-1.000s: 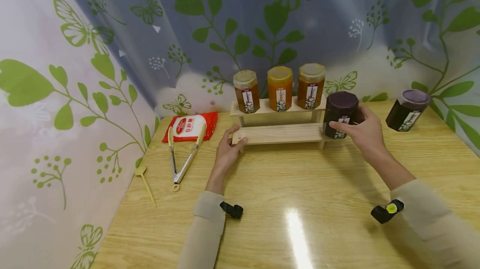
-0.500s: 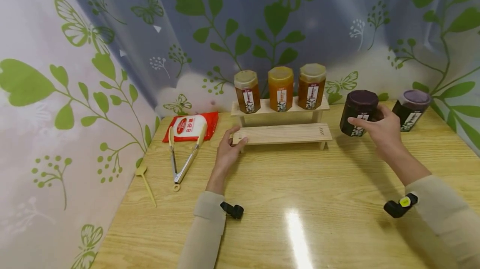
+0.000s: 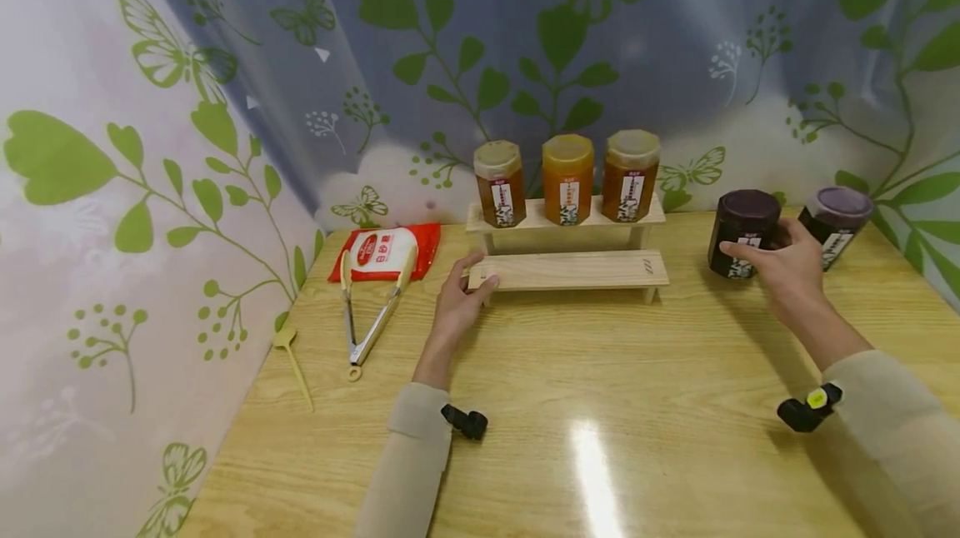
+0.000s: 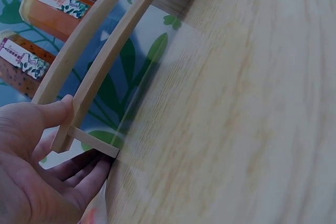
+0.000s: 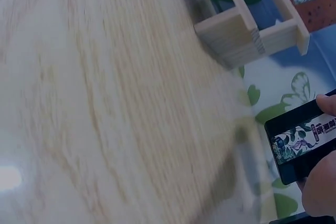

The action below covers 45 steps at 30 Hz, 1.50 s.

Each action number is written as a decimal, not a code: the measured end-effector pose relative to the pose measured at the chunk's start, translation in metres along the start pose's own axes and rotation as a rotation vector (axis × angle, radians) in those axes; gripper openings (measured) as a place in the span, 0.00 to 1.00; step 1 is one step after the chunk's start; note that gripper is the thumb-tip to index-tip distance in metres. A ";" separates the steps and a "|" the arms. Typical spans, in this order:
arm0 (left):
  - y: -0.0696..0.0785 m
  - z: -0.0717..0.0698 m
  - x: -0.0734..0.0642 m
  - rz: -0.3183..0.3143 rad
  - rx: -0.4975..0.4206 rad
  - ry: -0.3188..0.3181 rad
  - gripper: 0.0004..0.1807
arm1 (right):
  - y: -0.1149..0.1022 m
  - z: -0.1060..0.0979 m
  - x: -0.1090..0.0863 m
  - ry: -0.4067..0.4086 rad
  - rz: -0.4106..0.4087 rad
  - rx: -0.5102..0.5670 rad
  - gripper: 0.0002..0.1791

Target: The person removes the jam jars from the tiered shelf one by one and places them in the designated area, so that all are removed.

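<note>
A dark, dark-lidded jar (image 3: 744, 234) with a white label stands upright right of the two-tier wooden rack (image 3: 570, 270). My right hand (image 3: 797, 271) grips the jar from its right side, thumb across the front; whether its base touches the table I cannot tell. The label of this jar (image 5: 299, 140) shows in the right wrist view. My left hand (image 3: 459, 301) holds the left end of the rack's lower step, thumb on the front edge. In the left wrist view, fingers of the left hand (image 4: 47, 166) reach round the rack's end leg.
On the upper step stand an amber jar (image 3: 499, 188), an orange jar (image 3: 567, 184) and another amber jar (image 3: 631, 180). Behind my right hand is a second dark jar (image 3: 836, 217). Tongs (image 3: 375, 321), a red-and-white packet (image 3: 386, 251) and a yellow spoon (image 3: 294, 363) lie left.
My right hand has carried the dark jar rightwards, off the right end of the lower step to beside the second dark jar. My left hand stays on the rack.
</note>
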State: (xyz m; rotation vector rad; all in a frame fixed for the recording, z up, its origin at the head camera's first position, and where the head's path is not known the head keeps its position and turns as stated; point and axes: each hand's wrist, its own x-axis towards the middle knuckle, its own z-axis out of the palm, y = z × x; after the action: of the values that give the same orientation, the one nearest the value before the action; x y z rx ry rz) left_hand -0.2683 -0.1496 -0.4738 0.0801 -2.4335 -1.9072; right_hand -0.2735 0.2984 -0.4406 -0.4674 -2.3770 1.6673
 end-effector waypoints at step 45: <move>0.003 -0.001 -0.002 -0.005 0.005 -0.014 0.30 | 0.019 0.002 0.032 -0.110 -0.025 -0.047 0.57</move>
State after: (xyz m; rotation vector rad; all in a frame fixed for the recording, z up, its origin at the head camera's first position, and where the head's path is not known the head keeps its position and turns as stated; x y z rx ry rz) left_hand -0.2661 -0.1501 -0.4707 0.0734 -2.4498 -1.9104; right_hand -0.3012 0.3140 -0.4601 -0.3615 -2.4937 1.6700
